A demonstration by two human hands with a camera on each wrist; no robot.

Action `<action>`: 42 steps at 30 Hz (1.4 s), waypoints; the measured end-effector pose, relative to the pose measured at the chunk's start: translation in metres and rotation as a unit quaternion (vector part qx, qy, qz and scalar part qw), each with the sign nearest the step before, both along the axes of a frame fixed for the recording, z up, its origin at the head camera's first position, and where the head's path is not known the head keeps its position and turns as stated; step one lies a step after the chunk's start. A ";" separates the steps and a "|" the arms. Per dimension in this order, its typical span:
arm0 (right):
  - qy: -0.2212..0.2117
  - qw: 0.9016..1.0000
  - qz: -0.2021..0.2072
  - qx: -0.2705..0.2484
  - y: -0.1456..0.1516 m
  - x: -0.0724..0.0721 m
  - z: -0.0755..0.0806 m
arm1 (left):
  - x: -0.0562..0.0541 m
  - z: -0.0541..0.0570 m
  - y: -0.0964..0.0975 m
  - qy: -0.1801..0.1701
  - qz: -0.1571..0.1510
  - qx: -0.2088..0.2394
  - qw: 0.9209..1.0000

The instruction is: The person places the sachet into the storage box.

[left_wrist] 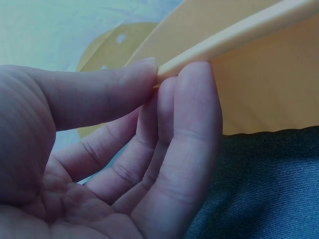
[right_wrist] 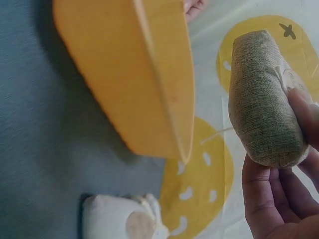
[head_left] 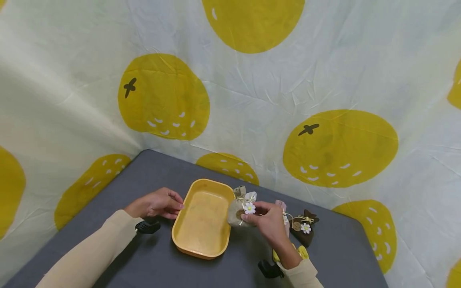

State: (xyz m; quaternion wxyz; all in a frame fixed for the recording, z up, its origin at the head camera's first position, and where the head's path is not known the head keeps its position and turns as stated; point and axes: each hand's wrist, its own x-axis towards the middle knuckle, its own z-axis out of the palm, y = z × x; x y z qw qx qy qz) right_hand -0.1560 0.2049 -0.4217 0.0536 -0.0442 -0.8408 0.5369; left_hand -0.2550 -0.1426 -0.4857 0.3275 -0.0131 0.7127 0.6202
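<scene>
A yellow rectangular plastic tray [head_left: 201, 218] stands on the grey table. My left hand [head_left: 158, 203] pinches its left rim between thumb and fingers; the left wrist view shows the tray's rim [left_wrist: 234, 40] right at the fingertips. My right hand [head_left: 268, 220] holds a small beige cloth sachet [head_left: 235, 212] with a white daisy and a tied neck, just off the tray's right side. Seen from the right wrist, the sachet [right_wrist: 266, 104] is plump and raised, with the thumb on one face and the fingers beneath.
A white sachet [right_wrist: 107, 219] lies on the table beside the tray. Right of my right hand are a pink sachet [head_left: 281, 205], a brown sachet [head_left: 306, 236] with a daisy, and something yellow [head_left: 302, 252] partly behind the wrist. A fruit-print curtain [head_left: 252, 100] hangs behind the table.
</scene>
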 end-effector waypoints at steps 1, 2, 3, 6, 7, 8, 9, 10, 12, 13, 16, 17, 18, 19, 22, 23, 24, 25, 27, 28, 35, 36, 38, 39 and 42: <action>0.002 1.000 0.004 -0.007 -0.002 -0.003 0.001 | 0.000 0.000 0.000 0.000 0.001 0.001 1.000; 0.004 1.000 0.008 -0.017 -0.005 -0.006 0.002 | 0.000 0.000 0.000 0.001 -0.001 0.002 1.000; 0.007 1.000 0.012 -0.023 -0.007 -0.008 0.003 | 0.000 0.000 0.000 0.002 -0.002 0.004 1.000; 0.020 0.999 0.019 -0.038 -0.013 -0.015 0.004 | 0.000 0.000 0.000 0.004 -0.004 0.008 1.000; 0.024 0.999 0.019 -0.043 -0.015 -0.017 0.005 | 0.000 0.000 0.000 0.004 -0.003 0.009 1.000; 0.027 0.998 0.020 -0.048 -0.018 -0.019 0.005 | 0.000 0.000 0.000 0.003 -0.003 0.009 1.000; 0.029 0.998 0.019 -0.052 -0.020 -0.021 0.005 | 0.000 0.000 -0.001 0.003 -0.004 0.009 1.000; 0.032 0.998 0.018 -0.055 -0.022 -0.023 0.005 | 0.000 -0.001 -0.001 0.001 -0.004 0.008 1.000; 0.035 0.998 0.013 -0.056 -0.027 -0.027 0.005 | 0.000 0.000 -0.001 -0.001 -0.004 0.007 1.000; 0.035 0.998 0.011 -0.059 -0.030 -0.029 0.005 | 0.001 -0.001 -0.001 -0.001 -0.005 0.007 1.000; 0.037 0.997 0.008 -0.066 -0.037 -0.036 0.005 | 0.001 -0.002 -0.001 0.000 -0.006 0.008 1.000; 0.038 0.997 0.008 -0.069 -0.040 -0.038 0.005 | 0.001 -0.002 -0.001 0.001 -0.007 0.009 1.000; 0.039 0.997 0.009 -0.073 -0.043 -0.040 0.005 | 0.001 -0.002 -0.001 0.002 -0.007 0.010 1.000; 0.041 0.996 0.009 -0.075 -0.045 -0.043 0.005 | 0.001 -0.003 0.000 0.003 -0.008 0.010 1.000; 0.044 0.996 0.006 -0.076 -0.052 -0.050 0.005 | 0.000 -0.003 0.000 0.005 -0.007 0.010 1.000; 0.045 0.996 0.004 -0.075 -0.055 -0.052 0.006 | 0.000 -0.003 0.000 0.006 -0.006 0.011 1.000; 0.045 0.996 0.002 -0.075 -0.057 -0.055 0.006 | 0.000 -0.003 0.000 0.006 -0.005 0.010 1.000; 0.045 0.996 -0.001 -0.073 -0.059 -0.058 0.006 | -0.001 -0.003 0.000 0.006 -0.004 0.010 1.000; 0.045 0.996 -0.007 -0.073 -0.064 -0.064 0.008 | -0.001 -0.003 0.000 0.005 -0.002 0.009 1.000; 0.043 0.996 -0.009 -0.073 -0.066 -0.066 0.009 | -0.001 -0.003 0.000 0.005 -0.001 0.009 1.000; 0.028 0.995 -0.035 -0.084 -0.080 -0.081 0.014 | -0.003 -0.003 -0.001 0.006 -0.003 0.012 1.000; 0.028 0.995 -0.039 -0.087 -0.082 -0.083 0.015 | -0.003 -0.003 -0.001 0.006 -0.003 0.013 1.000; 0.031 0.994 -0.046 -0.091 -0.085 -0.086 0.013 | -0.002 -0.002 -0.001 0.007 -0.006 0.013 1.000; 0.032 0.994 -0.048 -0.093 -0.087 -0.088 0.012 | -0.002 -0.002 0.000 0.005 -0.005 0.013 1.000; 0.038 0.994 -0.053 -0.091 -0.090 -0.091 0.009 | -0.002 -0.002 0.001 0.006 -0.004 0.012 1.000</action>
